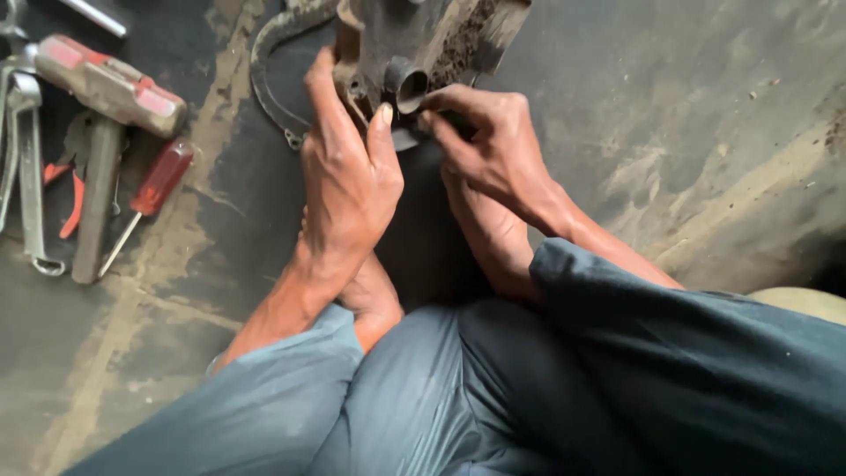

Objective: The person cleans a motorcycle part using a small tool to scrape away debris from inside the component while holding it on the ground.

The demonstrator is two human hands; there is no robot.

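A dirty, rusty metal machine part (441,35) with a short round tube sticking out of it stands on the concrete floor at the top centre. My left hand (348,172) holds its left side, thumb up against the tube. My right hand (489,145) grips the part's lower right side, fingertips just under the tube. Both bare feet rest under the hands against the part. A curved dark metal band (264,79) lies beside it on the left.
Tools lie at the left on the floor: a hammer (101,97) with a red-marked head, a red-handled screwdriver (154,189), several wrenches (26,167) and red-handled pliers (70,198). My grey-blue trouser legs (493,388) fill the lower frame. The stained concrete floor (705,132) lies to the right.
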